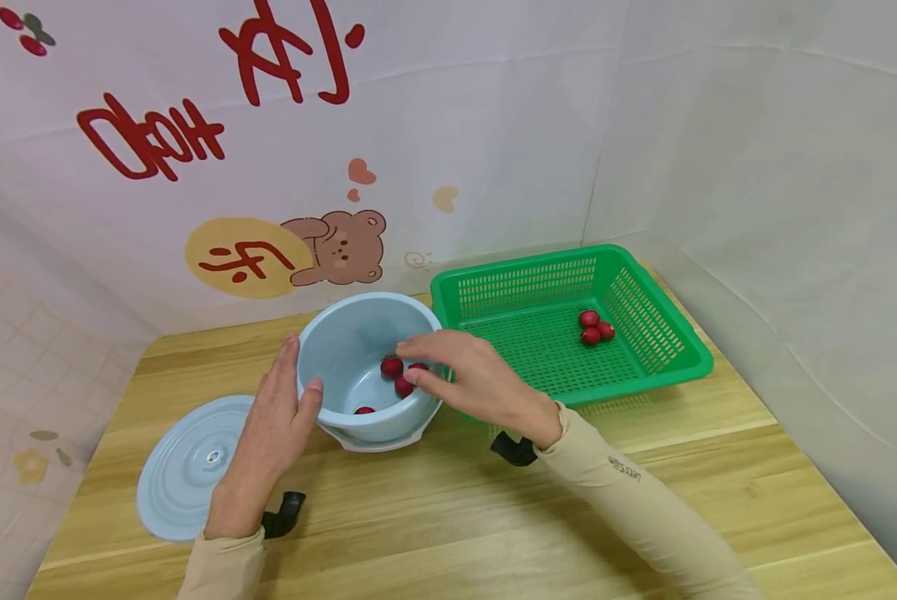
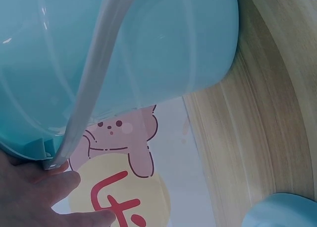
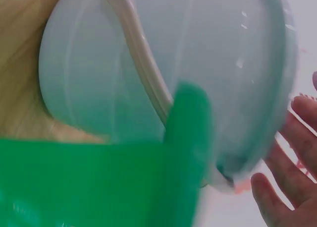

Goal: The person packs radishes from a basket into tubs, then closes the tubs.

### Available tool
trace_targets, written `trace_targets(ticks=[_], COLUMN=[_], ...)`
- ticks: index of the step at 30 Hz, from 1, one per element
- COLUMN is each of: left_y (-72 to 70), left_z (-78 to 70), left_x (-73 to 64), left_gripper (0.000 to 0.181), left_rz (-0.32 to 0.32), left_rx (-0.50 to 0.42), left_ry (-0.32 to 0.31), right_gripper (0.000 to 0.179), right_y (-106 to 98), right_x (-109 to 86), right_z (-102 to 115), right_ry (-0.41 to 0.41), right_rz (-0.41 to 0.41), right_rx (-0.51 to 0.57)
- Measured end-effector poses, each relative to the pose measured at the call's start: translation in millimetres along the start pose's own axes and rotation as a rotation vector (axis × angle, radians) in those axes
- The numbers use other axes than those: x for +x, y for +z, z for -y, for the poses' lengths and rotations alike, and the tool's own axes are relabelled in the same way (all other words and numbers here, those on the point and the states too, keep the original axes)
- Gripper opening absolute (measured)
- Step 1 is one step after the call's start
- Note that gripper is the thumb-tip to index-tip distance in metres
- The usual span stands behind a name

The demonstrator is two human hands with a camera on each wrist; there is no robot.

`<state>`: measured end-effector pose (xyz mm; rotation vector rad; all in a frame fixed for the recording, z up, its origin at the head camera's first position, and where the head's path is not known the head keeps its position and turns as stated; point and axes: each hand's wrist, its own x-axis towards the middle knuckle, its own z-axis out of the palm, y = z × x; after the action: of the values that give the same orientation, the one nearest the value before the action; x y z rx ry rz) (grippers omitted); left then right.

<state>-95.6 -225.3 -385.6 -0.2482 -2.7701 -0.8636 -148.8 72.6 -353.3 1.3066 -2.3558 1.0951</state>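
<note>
Flanking round pale-blue plastic bucket (image 1: pixel 343 354), frame centre | left hand (image 1: pixel 278 417) straight-fingered at its left; right hand (image 1: pixel 478 375) loose, holding nothing, nearer round red radishes (image 1: pixel 392 367) just leftward inside | hands apart

- Blue bucket (image 2: pixel 168 43), upper left, crossed by pale handle (image 2: pixel 94 78).
- Left hand (image 2: pixel 32 195) seen at its rim, lower left.
- Bear print (image 2: pixel 119 134) seen below centre.

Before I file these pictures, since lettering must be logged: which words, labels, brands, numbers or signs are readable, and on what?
"LetsSlim", apparently, on the right sleeve; small.
"乐", sideways, on the yellow circle of the backdrop.
Other red lettering, same backdrop: unreadable, the uppermost cut off.
</note>
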Motion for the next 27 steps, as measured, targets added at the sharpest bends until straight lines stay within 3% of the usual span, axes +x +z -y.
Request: trace_targets(ticks=[13, 27], left_y=[-0.1, -1.1], left_z=[1.5, 0.6], left_x=[0.2, 0.5], left_gripper=[0.073, 0.072], left_rz=[-0.001, 0.001], left_rx=[-0.006, -0.008], left_ry=[0.013, 0.009], right_gripper=[0.030, 0.028], right_y=[-68.9, -119.3], right_x=[-23.3, -41.4], right_z=[-3.4, -34.1], right_ry=[0.031, 0.150], right_rz=[-0.052, -0.081], right_rx=[-0.037, -0.167])
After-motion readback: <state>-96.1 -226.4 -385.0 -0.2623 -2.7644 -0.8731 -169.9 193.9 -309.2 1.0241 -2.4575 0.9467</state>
